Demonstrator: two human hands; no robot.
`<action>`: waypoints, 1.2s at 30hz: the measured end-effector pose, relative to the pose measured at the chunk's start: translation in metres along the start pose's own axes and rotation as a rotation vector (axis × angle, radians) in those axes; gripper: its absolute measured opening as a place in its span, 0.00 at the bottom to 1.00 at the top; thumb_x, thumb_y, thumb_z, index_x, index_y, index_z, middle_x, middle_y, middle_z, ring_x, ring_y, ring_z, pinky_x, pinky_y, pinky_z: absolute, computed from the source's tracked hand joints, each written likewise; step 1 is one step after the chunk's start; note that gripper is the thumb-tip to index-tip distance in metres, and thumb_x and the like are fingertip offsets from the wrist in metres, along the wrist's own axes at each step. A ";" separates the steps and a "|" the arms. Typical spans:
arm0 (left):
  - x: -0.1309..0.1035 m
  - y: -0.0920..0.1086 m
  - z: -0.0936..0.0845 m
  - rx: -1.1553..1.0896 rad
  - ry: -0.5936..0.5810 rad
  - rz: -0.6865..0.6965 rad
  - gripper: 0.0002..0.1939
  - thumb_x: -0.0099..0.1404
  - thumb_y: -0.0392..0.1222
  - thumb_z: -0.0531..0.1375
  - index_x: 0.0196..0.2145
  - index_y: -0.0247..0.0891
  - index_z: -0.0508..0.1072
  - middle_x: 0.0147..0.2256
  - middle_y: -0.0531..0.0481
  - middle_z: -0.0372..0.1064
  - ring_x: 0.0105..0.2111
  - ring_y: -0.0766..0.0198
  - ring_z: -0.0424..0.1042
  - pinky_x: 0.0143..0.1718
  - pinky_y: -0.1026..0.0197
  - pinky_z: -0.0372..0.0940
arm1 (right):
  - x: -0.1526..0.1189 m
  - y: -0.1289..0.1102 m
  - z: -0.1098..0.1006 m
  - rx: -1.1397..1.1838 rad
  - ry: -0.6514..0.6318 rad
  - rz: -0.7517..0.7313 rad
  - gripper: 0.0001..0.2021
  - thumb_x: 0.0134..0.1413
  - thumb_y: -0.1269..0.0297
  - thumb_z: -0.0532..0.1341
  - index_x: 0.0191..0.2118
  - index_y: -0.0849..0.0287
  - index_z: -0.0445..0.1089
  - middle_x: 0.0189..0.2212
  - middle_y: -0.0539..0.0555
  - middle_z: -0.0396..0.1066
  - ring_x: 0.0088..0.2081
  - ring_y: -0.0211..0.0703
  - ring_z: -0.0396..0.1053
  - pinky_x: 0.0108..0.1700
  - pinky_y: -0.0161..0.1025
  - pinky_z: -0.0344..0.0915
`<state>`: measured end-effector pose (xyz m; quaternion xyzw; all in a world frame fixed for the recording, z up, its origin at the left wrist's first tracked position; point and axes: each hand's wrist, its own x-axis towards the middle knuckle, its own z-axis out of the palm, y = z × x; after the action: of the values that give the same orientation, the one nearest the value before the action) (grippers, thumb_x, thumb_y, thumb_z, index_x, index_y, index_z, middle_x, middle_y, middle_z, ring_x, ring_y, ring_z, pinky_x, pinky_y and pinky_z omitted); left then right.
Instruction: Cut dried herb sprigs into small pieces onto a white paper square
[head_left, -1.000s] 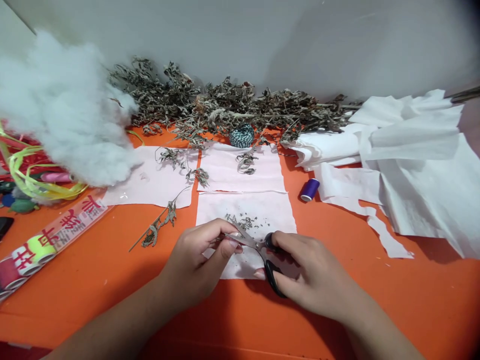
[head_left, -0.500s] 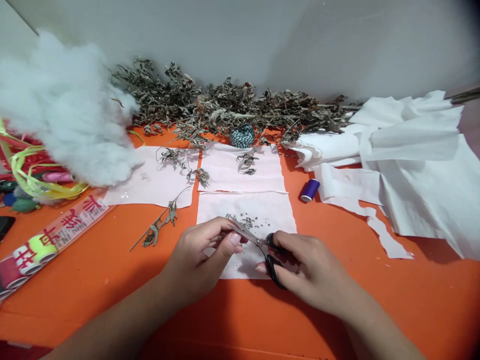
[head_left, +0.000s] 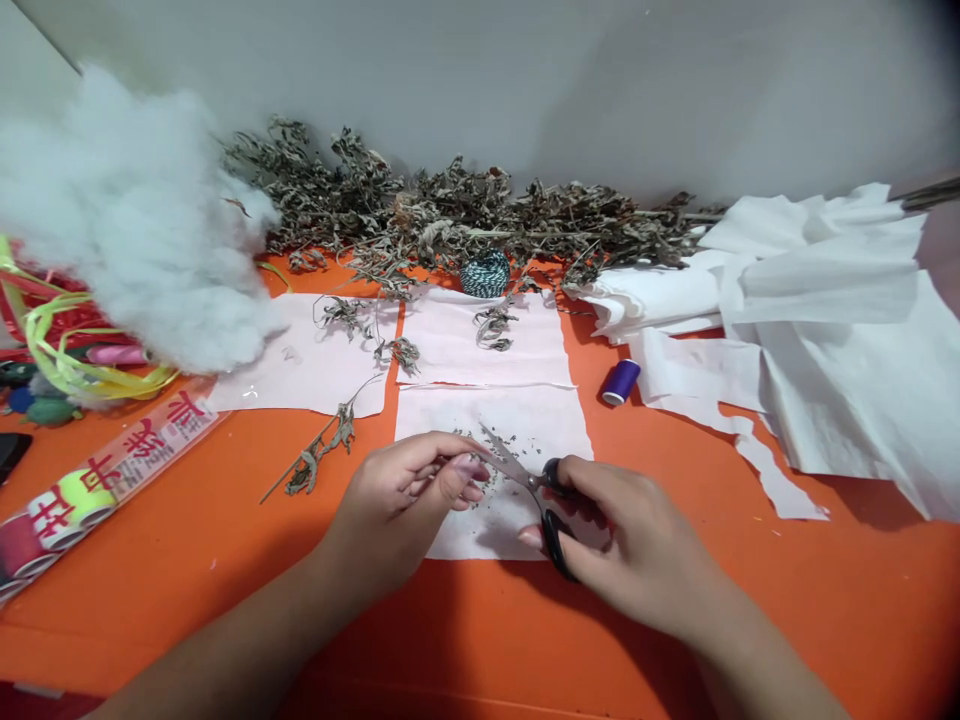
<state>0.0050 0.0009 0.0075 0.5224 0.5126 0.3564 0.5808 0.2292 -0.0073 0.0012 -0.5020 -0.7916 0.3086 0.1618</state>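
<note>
My right hand (head_left: 630, 540) grips a pair of black-handled scissors (head_left: 517, 468), its blades parted and pointing left toward my left fingertips. My left hand (head_left: 405, 500) is closed in a pinch at the blades; whatever is between its fingers is too small to make out. Both hands hover over a white cloth square (head_left: 555, 410), on which small dark snippets of dried leaf (head_left: 525, 443) lie scattered. Beyond it, a second cloth piece (head_left: 442, 340) carries a curled dried leaf (head_left: 493, 328).
A heap of dried herb stalks (head_left: 450, 215) lines the wall behind a ball of twine (head_left: 484, 273). White stuffing (head_left: 142, 220) and a pack of thread spools (head_left: 97, 485) are at left. A purple spool (head_left: 621, 382) and white fabric (head_left: 840, 370) lie right on the orange table (head_left: 712, 480).
The scissors have shifted slightly right, and their blades stand wider apart. My left hand stays in nearly the same place, still pinched.
</note>
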 end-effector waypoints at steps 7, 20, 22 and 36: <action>-0.001 0.001 -0.001 0.041 -0.007 0.041 0.06 0.67 0.39 0.58 0.37 0.38 0.76 0.32 0.51 0.78 0.31 0.66 0.78 0.34 0.68 0.72 | 0.001 -0.003 0.000 -0.081 -0.037 0.005 0.10 0.51 0.64 0.60 0.30 0.55 0.54 0.22 0.46 0.61 0.23 0.37 0.56 0.25 0.33 0.49; -0.002 0.003 -0.003 0.244 -0.033 0.141 0.08 0.69 0.40 0.56 0.38 0.37 0.75 0.31 0.50 0.76 0.32 0.64 0.77 0.34 0.67 0.70 | 0.001 -0.001 0.002 -0.090 -0.066 0.013 0.11 0.54 0.62 0.59 0.28 0.54 0.54 0.20 0.46 0.61 0.21 0.36 0.56 0.24 0.33 0.47; -0.001 0.002 -0.003 0.257 -0.035 0.133 0.08 0.69 0.40 0.56 0.37 0.37 0.74 0.31 0.49 0.76 0.32 0.63 0.77 0.34 0.66 0.70 | 0.001 -0.001 0.002 -0.090 -0.068 0.011 0.11 0.54 0.62 0.59 0.28 0.54 0.54 0.20 0.46 0.61 0.21 0.36 0.56 0.24 0.33 0.47; -0.001 0.005 -0.004 0.286 -0.039 0.130 0.09 0.69 0.40 0.54 0.34 0.37 0.74 0.30 0.50 0.76 0.31 0.62 0.76 0.32 0.65 0.68 | 0.001 -0.001 0.001 -0.027 -0.108 0.033 0.10 0.53 0.66 0.59 0.28 0.55 0.54 0.20 0.45 0.59 0.22 0.36 0.56 0.24 0.33 0.48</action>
<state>0.0014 0.0016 0.0133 0.6389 0.5118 0.3063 0.4859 0.2273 -0.0069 0.0007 -0.4998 -0.7948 0.3272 0.1069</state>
